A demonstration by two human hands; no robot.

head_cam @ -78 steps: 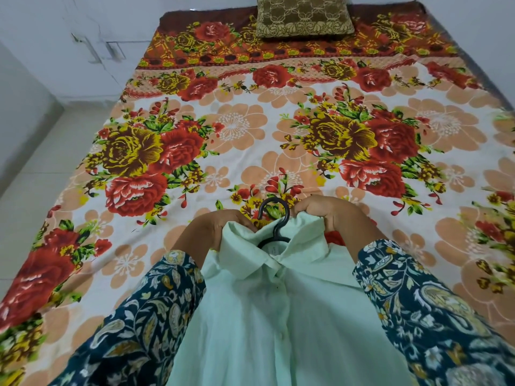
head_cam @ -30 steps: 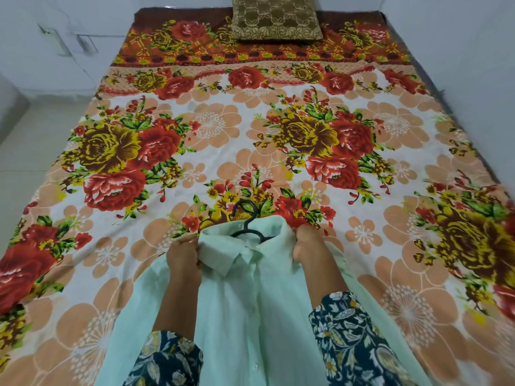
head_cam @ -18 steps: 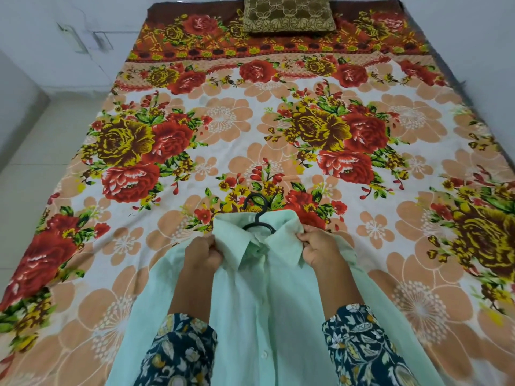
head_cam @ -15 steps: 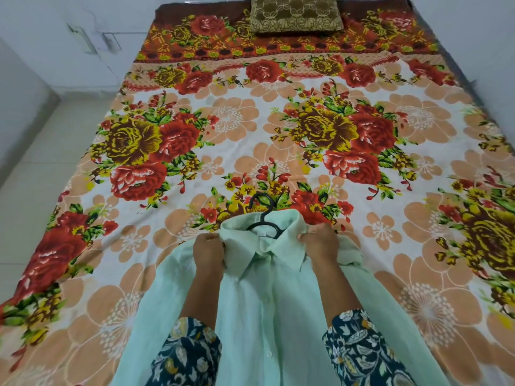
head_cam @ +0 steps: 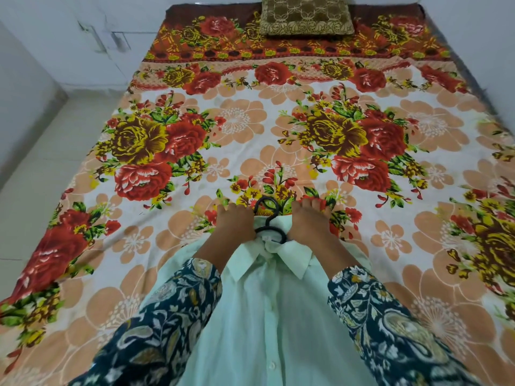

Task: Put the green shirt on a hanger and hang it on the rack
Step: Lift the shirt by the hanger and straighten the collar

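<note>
Green shirt (head_cam: 267, 316), pale and buttoned, lies front up on the near part of the bed (head_cam: 250, 121), its collar pointing away from us. We see the black hanger (head_cam: 276, 231) inside the neck opening, with its hook sticking out past the collar onto the flowered bedsheet. Our left hand (head_cam: 235, 222) is just left of the hook and our right hand (head_cam: 309, 218) just right of it. Both sets of fingers (head_cam: 227, 211) curl down over the shirt's far edge and grip the cloth at the neck. Our dark patterned sleeves (head_cam: 167, 316) lie over the shirt's sides. A brown cushion (head_cam: 306, 15) sits well apart at the head of the bed. A white cupboard (head_cam: 97, 37) and pale floor (head_cam: 33, 176) lie to the left.
</note>
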